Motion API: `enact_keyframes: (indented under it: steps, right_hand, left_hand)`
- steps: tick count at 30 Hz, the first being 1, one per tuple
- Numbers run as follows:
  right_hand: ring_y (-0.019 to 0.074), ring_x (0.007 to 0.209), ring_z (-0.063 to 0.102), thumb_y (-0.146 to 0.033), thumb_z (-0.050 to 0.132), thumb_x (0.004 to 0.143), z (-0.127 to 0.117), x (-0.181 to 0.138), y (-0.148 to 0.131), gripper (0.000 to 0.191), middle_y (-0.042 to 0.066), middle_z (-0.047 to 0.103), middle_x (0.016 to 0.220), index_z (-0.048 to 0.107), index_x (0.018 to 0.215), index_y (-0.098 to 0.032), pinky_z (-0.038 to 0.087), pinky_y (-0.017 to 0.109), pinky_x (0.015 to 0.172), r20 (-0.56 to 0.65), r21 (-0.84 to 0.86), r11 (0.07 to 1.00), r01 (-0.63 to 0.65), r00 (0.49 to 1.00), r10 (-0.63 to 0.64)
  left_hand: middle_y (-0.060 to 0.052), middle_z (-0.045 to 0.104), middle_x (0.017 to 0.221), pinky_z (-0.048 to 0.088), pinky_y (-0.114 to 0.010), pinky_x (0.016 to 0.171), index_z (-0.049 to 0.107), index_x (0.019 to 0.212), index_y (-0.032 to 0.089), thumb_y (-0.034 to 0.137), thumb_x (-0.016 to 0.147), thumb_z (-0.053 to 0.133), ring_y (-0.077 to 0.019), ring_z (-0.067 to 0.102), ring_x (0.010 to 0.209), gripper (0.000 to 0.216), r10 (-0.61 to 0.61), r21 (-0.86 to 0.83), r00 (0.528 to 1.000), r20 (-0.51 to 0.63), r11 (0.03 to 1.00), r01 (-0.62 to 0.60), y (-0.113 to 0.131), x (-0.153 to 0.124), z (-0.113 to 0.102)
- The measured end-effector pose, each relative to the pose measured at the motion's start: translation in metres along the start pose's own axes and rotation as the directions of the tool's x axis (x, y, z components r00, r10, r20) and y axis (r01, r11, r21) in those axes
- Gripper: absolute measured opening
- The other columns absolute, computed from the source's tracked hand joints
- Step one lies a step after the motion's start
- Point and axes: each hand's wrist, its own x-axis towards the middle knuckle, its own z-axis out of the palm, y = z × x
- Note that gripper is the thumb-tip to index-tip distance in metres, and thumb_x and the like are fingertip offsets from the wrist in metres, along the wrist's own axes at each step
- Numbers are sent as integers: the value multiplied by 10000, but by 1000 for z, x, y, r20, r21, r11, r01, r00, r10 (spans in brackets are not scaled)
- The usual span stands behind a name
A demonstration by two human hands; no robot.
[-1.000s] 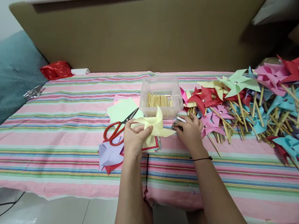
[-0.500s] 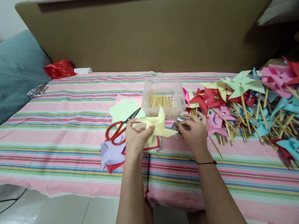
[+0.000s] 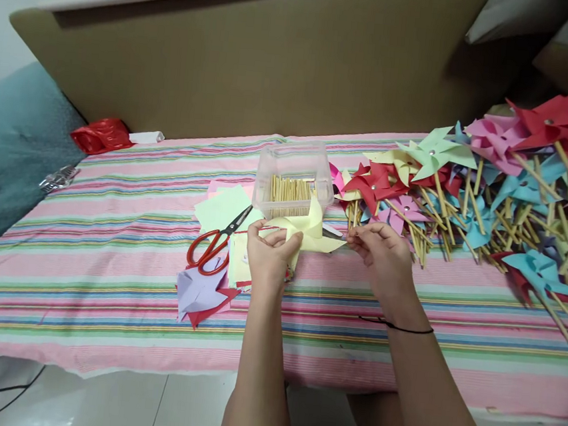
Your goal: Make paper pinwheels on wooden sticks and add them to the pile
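Note:
My left hand (image 3: 273, 252) is closed on a pale yellow paper pinwheel (image 3: 318, 233), its blades folded in to the centre and no stick visible on it. To its right, my right hand (image 3: 380, 252) has thumb and fingers pinched together near the tip of one blade; whatever is between them is too small to make out. Behind the pinwheel lies a small dark and white flat item (image 3: 332, 232), partly covered. Red-handled scissors (image 3: 209, 249) rest left of my left hand, on sheets of coloured paper (image 3: 218, 210).
A clear plastic box (image 3: 297, 154) with short wooden sticks (image 3: 289, 190) stands behind my hands. Finished pinwheels on sticks (image 3: 433, 154) pile up at the right. Purple and red cut paper (image 3: 199, 292) lies at the left on the striped cloth (image 3: 123, 258).
My right hand has come away from the small dark item beside the box, its fingers now pinched together. The pinwheel stays in my left hand. The view has shifted slightly right.

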Motion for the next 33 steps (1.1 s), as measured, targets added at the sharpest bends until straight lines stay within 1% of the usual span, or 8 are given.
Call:
enact_keyframes:
  steps: [4,8,14,18,20,23,26,33]
  right_hand:
    - [96,614,606,-327,772,691,-5,-1,-8,179,-19,649,647,655,720,-194,522,230,621,39,-12,999,-46,998,47]
    - [91,543,601,-329,800,671,-9,-3,-12,182,-19,658,597,686,729,-199,522,221,555,52,-34,998,-50,997,52]
    - [137,586,670,-306,799,684,-3,-8,-13,133,10,712,644,744,747,-203,587,286,592,157,-34,998,44,987,-38]
    - [150,633,696,-239,786,701,7,-14,-14,62,3,737,689,755,753,-228,594,297,626,300,-28,989,146,945,-131]
    - [149,680,701,-198,776,706,12,-17,-12,55,-1,748,726,762,740,-239,589,290,662,335,-64,975,212,925,-179]
    - [149,694,692,-171,769,706,15,-18,-7,76,-5,753,732,770,720,-246,571,285,663,280,-165,943,290,930,-237]
    - [155,671,676,-177,771,707,13,-16,-3,68,-7,749,716,767,714,-244,548,290,625,229,-243,913,327,934,-273]
    - [148,708,659,-162,741,737,11,-14,-2,72,-11,737,742,748,730,-234,520,295,666,233,-266,900,346,929,-289]
  left_hand:
    - [7,697,682,507,-268,608,389,1013,206,203,537,794,-153,660,574,625,41,44,999,-2,998,-41,-2,-1,5]
    - [29,684,651,493,-249,572,359,989,222,191,557,770,-148,651,551,597,94,93,995,12,991,-95,-3,0,5]
    - [51,678,634,481,-223,549,320,960,238,173,580,734,-116,617,498,566,153,152,987,52,975,-159,-4,-2,8]
    - [68,659,609,455,-205,527,298,952,245,174,590,721,-109,602,487,562,173,206,983,64,961,-183,-5,-4,9]
    - [67,660,608,443,-201,513,290,949,247,179,595,716,-110,596,475,558,164,219,983,84,959,-179,-5,-4,10]
    - [50,680,629,451,-206,522,285,942,249,180,593,715,-119,616,487,558,142,208,983,116,964,-164,-5,-5,10]
    - [39,690,636,446,-201,511,286,942,248,182,581,725,-126,626,487,572,115,191,984,134,972,-139,-5,-5,11]
    - [43,681,624,447,-199,490,292,944,245,185,572,726,-125,619,462,574,95,149,983,159,982,-119,-2,-7,13]
